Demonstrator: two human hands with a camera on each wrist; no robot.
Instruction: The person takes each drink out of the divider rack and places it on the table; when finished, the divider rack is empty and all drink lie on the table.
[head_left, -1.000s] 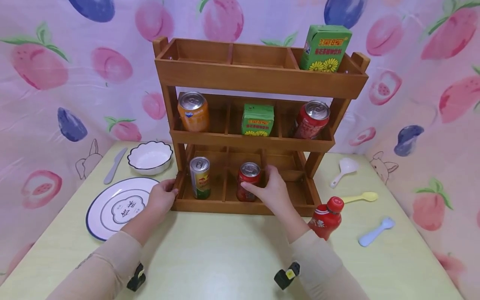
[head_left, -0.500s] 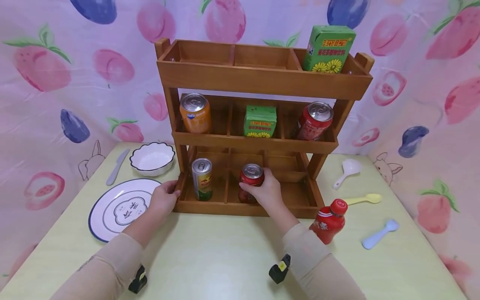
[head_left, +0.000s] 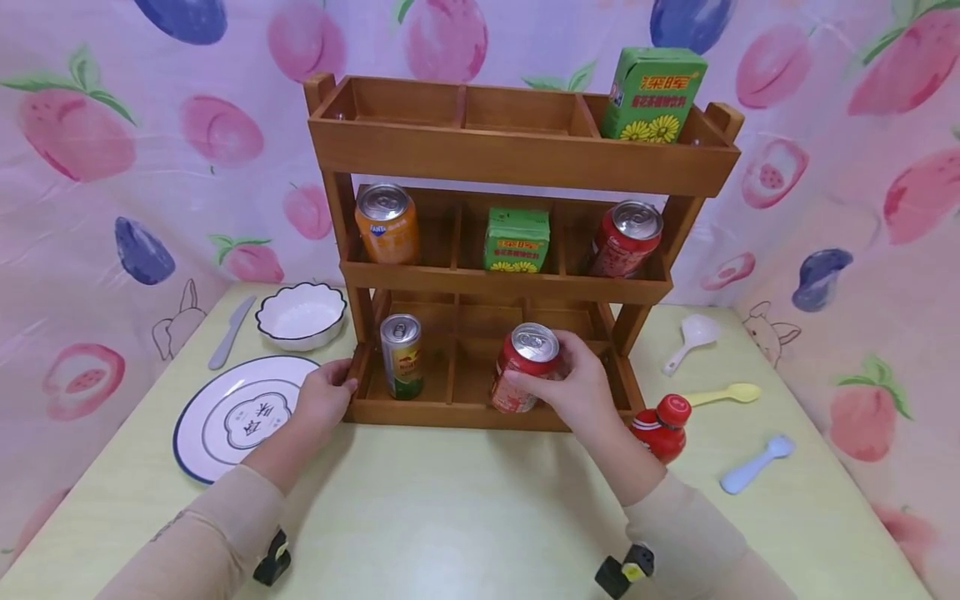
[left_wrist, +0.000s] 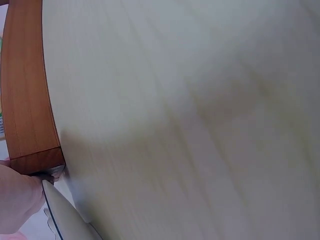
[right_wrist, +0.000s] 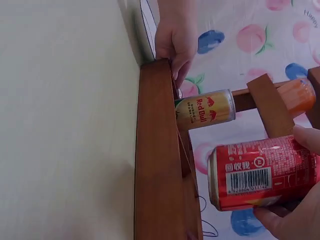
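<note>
My right hand point(head_left: 581, 387) grips a red soda can point(head_left: 517, 360) round its side, thumb in front. The can leans slightly, raised over the middle of the rack's bottom tier; its barcode side shows in the right wrist view. My left hand point(head_left: 321, 400) holds the front left corner of the brown wooden rack point(head_left: 480, 162), with part of its fingers hidden behind the wood. A slim Red Bull can point(head_left: 402, 358) stands in the bottom left compartment. On the middle tier are an orange Fanta can point(head_left: 392, 233), a green drink carton point(head_left: 516, 242) and another red can point(head_left: 624, 242).
A taller green carton point(head_left: 652, 96) stands top right. Left of the rack lie a plate point(head_left: 202, 417), a scalloped bowl point(head_left: 302, 315) and a knife point(head_left: 231, 333). A red bottle point(head_left: 662, 429), a white ladle point(head_left: 692, 340), a yellow spoon point(head_left: 723, 393) and a blue utensil point(head_left: 757, 464) are at right.
My right hand has closed round the red can, lifted it off the bottom tier's middle compartment and shifted it right, tilting it. The left hand stays on the rack corner.
</note>
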